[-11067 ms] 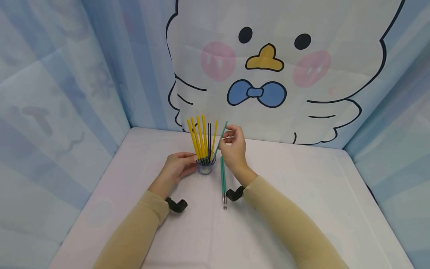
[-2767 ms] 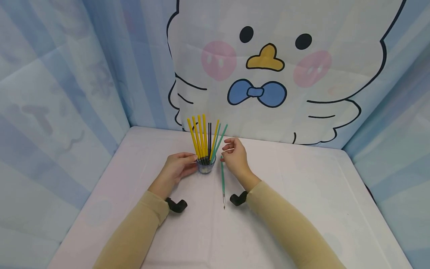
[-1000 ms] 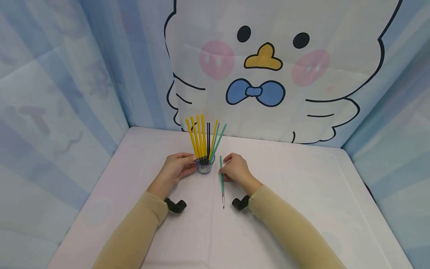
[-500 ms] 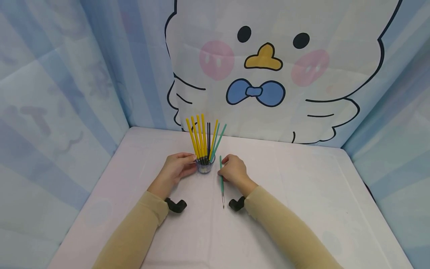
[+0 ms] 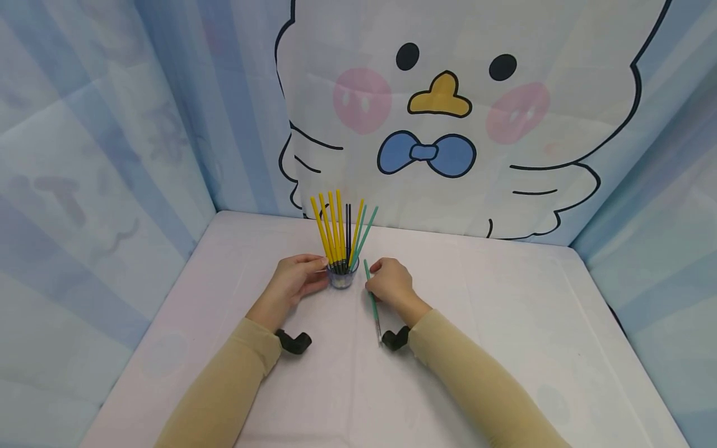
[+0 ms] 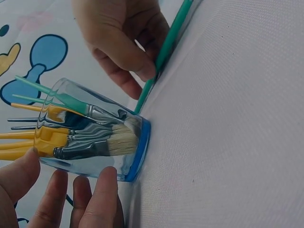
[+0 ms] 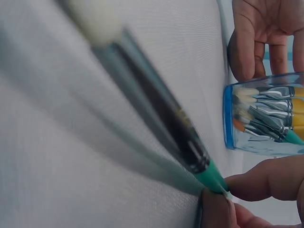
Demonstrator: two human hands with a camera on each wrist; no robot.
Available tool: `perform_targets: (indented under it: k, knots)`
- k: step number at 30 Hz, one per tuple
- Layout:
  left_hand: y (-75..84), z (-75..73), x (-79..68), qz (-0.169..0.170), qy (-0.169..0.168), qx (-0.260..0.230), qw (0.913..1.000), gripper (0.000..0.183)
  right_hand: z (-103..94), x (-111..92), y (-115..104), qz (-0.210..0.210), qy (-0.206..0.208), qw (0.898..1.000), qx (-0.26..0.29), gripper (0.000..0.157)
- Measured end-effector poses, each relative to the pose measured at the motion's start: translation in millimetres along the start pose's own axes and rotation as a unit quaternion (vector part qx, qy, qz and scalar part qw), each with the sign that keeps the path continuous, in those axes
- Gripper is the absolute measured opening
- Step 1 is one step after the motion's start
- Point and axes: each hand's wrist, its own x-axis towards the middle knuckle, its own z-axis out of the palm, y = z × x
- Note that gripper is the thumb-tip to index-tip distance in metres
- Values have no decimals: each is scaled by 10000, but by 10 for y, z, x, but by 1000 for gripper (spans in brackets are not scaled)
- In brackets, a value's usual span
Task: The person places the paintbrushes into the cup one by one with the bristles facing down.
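Observation:
My right hand (image 5: 391,283) pinches a green-handled paintbrush (image 5: 374,307) between thumb and fingers, just right of a clear cup (image 5: 340,282). In the right wrist view the brush's metal ferrule (image 7: 152,102) and pale bristles point away from the fingers, over the cloth. Brushes with yellow, black and green handles stand in the cup, bristles down, handles fanned out above the rim. My left hand (image 5: 297,279) rests at the cup's left side, its fairly straight fingers (image 6: 102,199) against the wall and its thumb near the rim. The cup's base has a blue tint (image 6: 141,149).
A pale cloth (image 5: 493,348) covers the table. Behind it hangs a curtain (image 5: 437,199) printed with a cartoon face and bow tie, with blue striped curtains at both sides. A black wrist mount (image 5: 294,342) sticks out from each sleeve.
Earlier the right hand held another green paintbrush at the cup; two green ones now stand inside. The right hand moved down to the last brush on the cloth, whose bristle end swung right.

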Motion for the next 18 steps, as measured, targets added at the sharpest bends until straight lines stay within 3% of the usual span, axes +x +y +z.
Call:
perform_targets:
  k: [8,12,18]
  knots:
    - [19,9,-17,-14,25,-69,10000,23,-38,23,53,264,-183,9971,685,33]
    - [18,9,-24,40,-44,-70,10000,22,-44,25,87,427,-255,9910,1240,34]
    - [29,11,-49,83,-49,-24,10000,24,-38,40,141,310,-282,9789,2002,40]
